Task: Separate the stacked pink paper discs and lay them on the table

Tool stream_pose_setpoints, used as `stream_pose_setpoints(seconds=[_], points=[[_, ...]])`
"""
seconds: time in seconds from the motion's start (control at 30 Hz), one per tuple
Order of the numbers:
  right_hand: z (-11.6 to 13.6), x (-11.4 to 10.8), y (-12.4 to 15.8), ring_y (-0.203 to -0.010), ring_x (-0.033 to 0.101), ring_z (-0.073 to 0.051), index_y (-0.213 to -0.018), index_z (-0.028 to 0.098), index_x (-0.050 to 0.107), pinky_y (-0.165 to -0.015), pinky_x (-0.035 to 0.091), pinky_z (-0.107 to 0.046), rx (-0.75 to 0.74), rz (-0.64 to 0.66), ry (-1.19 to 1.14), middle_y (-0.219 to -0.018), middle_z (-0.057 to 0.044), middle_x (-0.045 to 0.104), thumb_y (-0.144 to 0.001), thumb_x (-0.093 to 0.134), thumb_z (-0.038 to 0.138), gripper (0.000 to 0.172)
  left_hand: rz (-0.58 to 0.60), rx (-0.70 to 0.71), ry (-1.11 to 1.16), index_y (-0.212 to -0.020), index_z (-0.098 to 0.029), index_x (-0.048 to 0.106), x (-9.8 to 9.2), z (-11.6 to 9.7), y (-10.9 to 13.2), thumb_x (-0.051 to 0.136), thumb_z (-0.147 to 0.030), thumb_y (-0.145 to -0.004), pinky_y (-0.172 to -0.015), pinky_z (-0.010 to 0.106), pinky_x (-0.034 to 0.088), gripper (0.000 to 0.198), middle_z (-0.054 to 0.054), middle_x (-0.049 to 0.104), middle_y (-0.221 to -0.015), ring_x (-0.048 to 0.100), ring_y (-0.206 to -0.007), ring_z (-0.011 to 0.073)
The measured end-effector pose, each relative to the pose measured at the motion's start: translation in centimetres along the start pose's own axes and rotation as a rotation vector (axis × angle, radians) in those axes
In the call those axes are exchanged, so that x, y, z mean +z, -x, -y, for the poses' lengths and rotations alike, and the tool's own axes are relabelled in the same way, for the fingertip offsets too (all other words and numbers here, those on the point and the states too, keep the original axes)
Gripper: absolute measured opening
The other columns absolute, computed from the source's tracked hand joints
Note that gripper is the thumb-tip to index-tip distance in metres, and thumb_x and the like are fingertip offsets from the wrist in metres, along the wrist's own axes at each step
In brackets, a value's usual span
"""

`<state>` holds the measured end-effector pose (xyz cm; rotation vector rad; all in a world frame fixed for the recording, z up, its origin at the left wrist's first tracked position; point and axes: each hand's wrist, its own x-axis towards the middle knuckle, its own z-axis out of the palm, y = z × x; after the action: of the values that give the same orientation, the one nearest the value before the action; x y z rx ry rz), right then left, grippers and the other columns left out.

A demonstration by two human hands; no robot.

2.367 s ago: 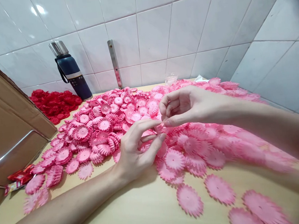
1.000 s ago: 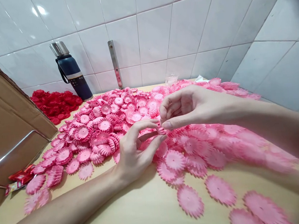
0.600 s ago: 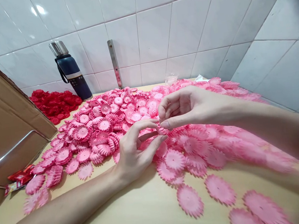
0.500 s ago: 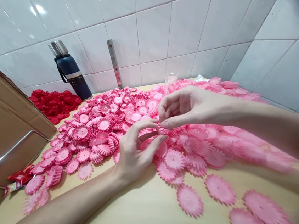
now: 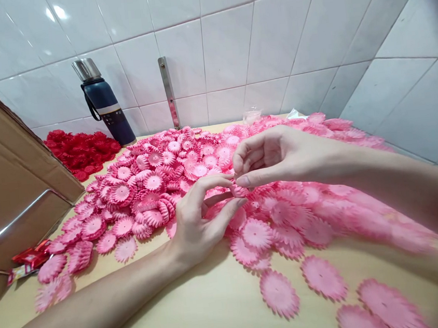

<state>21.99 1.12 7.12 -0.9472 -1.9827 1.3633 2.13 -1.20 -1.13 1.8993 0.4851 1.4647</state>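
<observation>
Between the fingertips of both hands is a small pink scalloped flower piece (image 5: 239, 189), partly covered by the fingers. My left hand (image 5: 203, 220) pinches it from the left with thumb and fingers. From the right, my right hand (image 5: 271, 158) presses thumb and forefinger together on its upper edge, the other fingers curled. A big heap of pink flower pieces (image 5: 154, 181) with notched rims and small centre holes spreads behind and under the hands. Flatter pink discs (image 5: 279, 293) lie loose in front, on the right.
A dark blue thermos (image 5: 109, 110) stands against the tiled wall (image 5: 226, 48), beside a red flower heap (image 5: 80, 150). At left rises a cardboard box (image 5: 12, 170), with red wrappers (image 5: 33, 256) at its foot. A clear cup (image 5: 252, 114) sits behind the heap. All rests on a pale table (image 5: 203, 312).
Almost nothing differs. The whole view has shifted very slightly, and both hands keep the same grip on the pink flower piece.
</observation>
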Motion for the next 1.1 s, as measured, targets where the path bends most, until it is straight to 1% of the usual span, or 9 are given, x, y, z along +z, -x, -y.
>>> stream_pose_setpoints(seconds=[0.13, 0.3, 0.53, 0.67, 0.8, 0.87, 0.97, 1.03, 1.1], points=[[0.07, 0.07, -0.01, -0.073, 0.065, -0.013, -0.083, 0.018, 0.064, -0.064, 0.055, -0.024, 0.005, -0.013, 0.03, -0.081, -0.001, 0.069, -0.077, 0.074, 0.021, 0.012, 0.001, -0.001, 0.0, -0.11, -0.019, 0.058, 0.01, -0.1, -0.04, 0.066, -0.005, -0.083, -0.091, 0.033, 0.063, 0.031, 0.006, 0.06, -0.114, 0.064, -0.107, 0.0178], [-0.09, 0.05, -0.05, -0.073, 0.065, -0.015, -0.082, 0.019, 0.063, -0.062, 0.054, -0.026, 0.028, -0.047, 0.06, -0.08, -0.002, 0.068, -0.075, 0.072, 0.017, 0.011, 0.011, 0.001, -0.021, -0.112, -0.018, 0.059, 0.02, -0.31, -0.04, 0.065, -0.006, -0.084, -0.09, 0.035, 0.063, 0.031, 0.007, 0.06, -0.114, 0.065, -0.106, 0.0187], [-0.13, -0.15, -0.09, -0.072, 0.065, -0.016, -0.081, 0.019, 0.063, -0.061, 0.053, -0.028, 0.015, -0.036, 0.036, -0.08, -0.003, 0.068, -0.074, 0.075, 0.025, 0.015, -0.006, -0.004, -0.045, -0.111, -0.019, 0.058, 0.05, -0.37, -0.1, 0.065, -0.009, -0.084, -0.089, 0.036, 0.064, 0.03, 0.007, 0.061, -0.113, 0.065, -0.106, 0.0196], [0.2, 0.02, -0.04, -0.07, 0.064, -0.015, -0.078, 0.019, 0.061, -0.06, 0.052, -0.027, -0.013, -0.035, 0.096, -0.078, -0.002, 0.067, -0.075, 0.07, 0.017, 0.009, -0.007, 0.003, -0.045, -0.11, -0.019, 0.059, 0.03, -0.38, -0.11, 0.065, -0.008, -0.084, -0.089, 0.035, 0.063, 0.029, 0.007, 0.062, -0.112, 0.065, -0.105, 0.0189], [0.29, -0.08, 0.01, -0.062, 0.058, -0.012, -0.076, 0.019, 0.061, -0.052, 0.046, -0.025, -0.061, -0.114, 0.306, -0.07, 0.0, 0.065, -0.073, 0.063, 0.007, 0.013, -0.041, 0.024, -0.097, -0.109, -0.019, 0.06, -0.05, -0.2, -0.03, 0.06, -0.006, -0.087, -0.084, 0.03, 0.063, 0.026, 0.006, 0.064, -0.104, 0.066, -0.096, 0.0161], [0.15, -0.3, -0.01, -0.062, 0.058, -0.012, -0.076, 0.019, 0.06, -0.052, 0.045, -0.026, -0.065, -0.115, 0.279, -0.071, -0.001, 0.065, -0.074, 0.063, 0.009, 0.011, -0.03, 0.017, -0.118, -0.112, -0.019, 0.06, -0.03, -0.12, 0.0, 0.057, -0.005, -0.087, -0.085, 0.031, 0.062, 0.028, 0.006, 0.064, -0.104, 0.066, -0.096, 0.0161], [-0.06, -0.5, -0.05, -0.066, 0.061, -0.013, -0.079, 0.019, 0.059, -0.056, 0.049, -0.027, -0.043, -0.035, 0.133, -0.076, -0.002, 0.066, -0.076, 0.066, 0.015, 0.008, -0.005, 0.003, -0.11, -0.114, -0.019, 0.059, 0.02, -0.06, -0.08, 0.06, -0.007, -0.087, -0.091, 0.033, 0.06, 0.03, 0.007, 0.062, -0.108, 0.064, -0.102, 0.0173], [-0.02, -0.38, -0.04, -0.066, 0.061, -0.013, -0.078, 0.019, 0.06, -0.058, 0.05, -0.027, -0.026, -0.009, 0.09, -0.075, -0.001, 0.066, -0.076, 0.068, 0.017, 0.009, -0.05, -0.01, -0.119, -0.11, -0.02, 0.059, 0.0, -0.07, -0.22, 0.061, -0.009, -0.087, -0.09, 0.032, 0.06, 0.026, 0.006, 0.062, -0.106, 0.063, -0.102, 0.0173], [0.16, -0.09, -0.03, -0.066, 0.061, -0.013, -0.076, 0.019, 0.059, -0.059, 0.051, -0.026, -0.024, -0.031, 0.089, -0.073, 0.0, 0.065, -0.075, 0.069, 0.015, 0.01, -0.127, -0.032, -0.145, -0.104, -0.02, 0.06, -0.06, -0.09, -0.39, 0.061, -0.012, -0.088, -0.087, 0.029, 0.059, 0.018, 0.005, 0.062, -0.1, 0.063, -0.098, 0.0161]])
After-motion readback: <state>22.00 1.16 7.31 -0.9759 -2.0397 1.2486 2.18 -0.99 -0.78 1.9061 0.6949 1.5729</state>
